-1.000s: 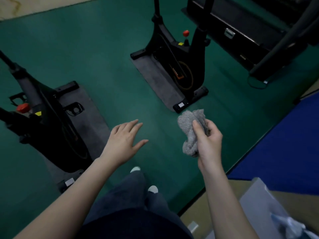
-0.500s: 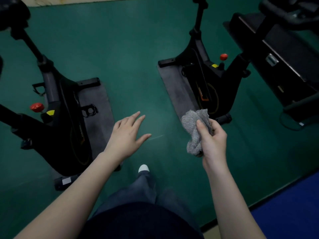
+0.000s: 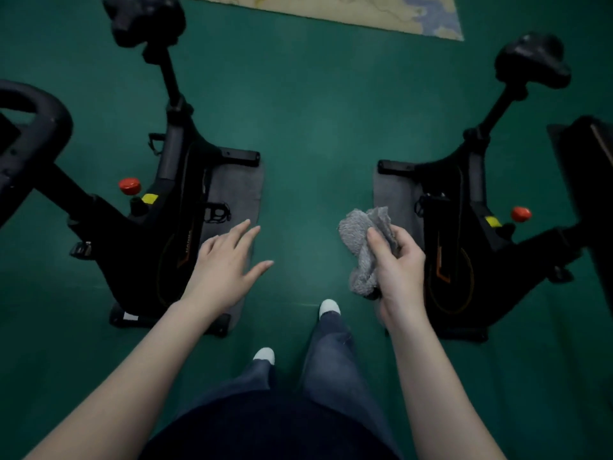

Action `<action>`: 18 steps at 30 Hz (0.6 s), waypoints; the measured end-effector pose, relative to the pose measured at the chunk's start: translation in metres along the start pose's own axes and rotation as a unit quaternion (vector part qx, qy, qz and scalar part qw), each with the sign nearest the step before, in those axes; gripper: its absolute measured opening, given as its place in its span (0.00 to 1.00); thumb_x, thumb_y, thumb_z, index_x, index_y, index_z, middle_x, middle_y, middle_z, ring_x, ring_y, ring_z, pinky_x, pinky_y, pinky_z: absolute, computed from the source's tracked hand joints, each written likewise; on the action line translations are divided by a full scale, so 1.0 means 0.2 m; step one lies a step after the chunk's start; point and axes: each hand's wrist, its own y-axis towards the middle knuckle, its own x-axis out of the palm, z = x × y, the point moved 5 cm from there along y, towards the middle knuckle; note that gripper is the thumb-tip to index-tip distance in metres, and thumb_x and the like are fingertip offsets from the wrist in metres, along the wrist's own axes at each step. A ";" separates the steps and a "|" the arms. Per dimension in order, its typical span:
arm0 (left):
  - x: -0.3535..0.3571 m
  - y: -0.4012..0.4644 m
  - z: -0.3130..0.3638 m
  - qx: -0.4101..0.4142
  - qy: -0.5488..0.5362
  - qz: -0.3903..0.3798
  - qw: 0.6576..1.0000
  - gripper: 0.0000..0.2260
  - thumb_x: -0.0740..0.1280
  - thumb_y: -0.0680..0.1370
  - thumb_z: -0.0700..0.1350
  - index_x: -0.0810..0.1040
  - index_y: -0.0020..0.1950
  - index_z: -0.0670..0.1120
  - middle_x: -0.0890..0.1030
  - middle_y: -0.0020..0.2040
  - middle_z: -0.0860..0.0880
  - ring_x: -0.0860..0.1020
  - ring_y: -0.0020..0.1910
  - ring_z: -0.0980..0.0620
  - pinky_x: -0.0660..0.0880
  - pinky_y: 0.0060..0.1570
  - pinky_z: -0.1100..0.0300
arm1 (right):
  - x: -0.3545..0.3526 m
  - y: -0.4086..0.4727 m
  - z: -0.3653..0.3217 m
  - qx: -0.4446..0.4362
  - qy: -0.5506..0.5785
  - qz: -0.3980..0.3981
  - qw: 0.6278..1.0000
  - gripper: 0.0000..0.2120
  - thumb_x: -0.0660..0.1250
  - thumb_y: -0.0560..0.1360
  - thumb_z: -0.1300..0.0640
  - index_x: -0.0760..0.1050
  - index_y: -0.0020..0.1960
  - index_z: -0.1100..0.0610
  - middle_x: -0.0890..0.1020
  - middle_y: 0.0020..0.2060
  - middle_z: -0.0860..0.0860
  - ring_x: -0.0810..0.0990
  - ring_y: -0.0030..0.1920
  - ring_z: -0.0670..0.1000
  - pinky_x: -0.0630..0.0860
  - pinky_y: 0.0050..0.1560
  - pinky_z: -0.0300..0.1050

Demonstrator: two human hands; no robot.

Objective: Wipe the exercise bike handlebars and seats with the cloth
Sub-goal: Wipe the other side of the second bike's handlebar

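Two black exercise bikes stand on the green floor, one on each side of me. The left bike (image 3: 172, 200) has its seat (image 3: 142, 18) at the top left and a curved handlebar (image 3: 36, 121) at the far left. The right bike (image 3: 464, 220) shows its seat (image 3: 534, 61) at the upper right; its handlebar is out of frame. My right hand (image 3: 398, 267) grips a crumpled grey cloth (image 3: 361, 244) in the gap between the bikes. My left hand (image 3: 229, 263) hovers open, fingers spread, beside the left bike's frame, touching nothing.
Each bike rests on a grey mat (image 3: 235, 194), with pedals (image 3: 215, 212) sticking out toward the aisle. A dark machine edge (image 3: 587, 180) runs along the far right. A pale floor patch (image 3: 348, 11) lies at the top. My legs and white shoes (image 3: 328, 307) stand in the aisle.
My view has swung so that both bikes now flank me and their seats appear. Both hands keep the same pose, the cloth still held in the right.
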 end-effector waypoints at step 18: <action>-0.09 0.44 0.27 -0.264 -0.040 0.092 0.959 0.35 0.48 0.75 0.69 0.61 0.76 0.50 0.60 0.76 0.51 0.63 0.72 0.49 0.55 0.71 0.51 | 0.34 1.05 -0.30 -0.009 -0.059 -0.274 0.960 0.04 0.67 0.77 0.61 0.78 0.46 0.54 0.81 0.40 0.52 0.78 0.42 0.48 0.75 0.44 0.41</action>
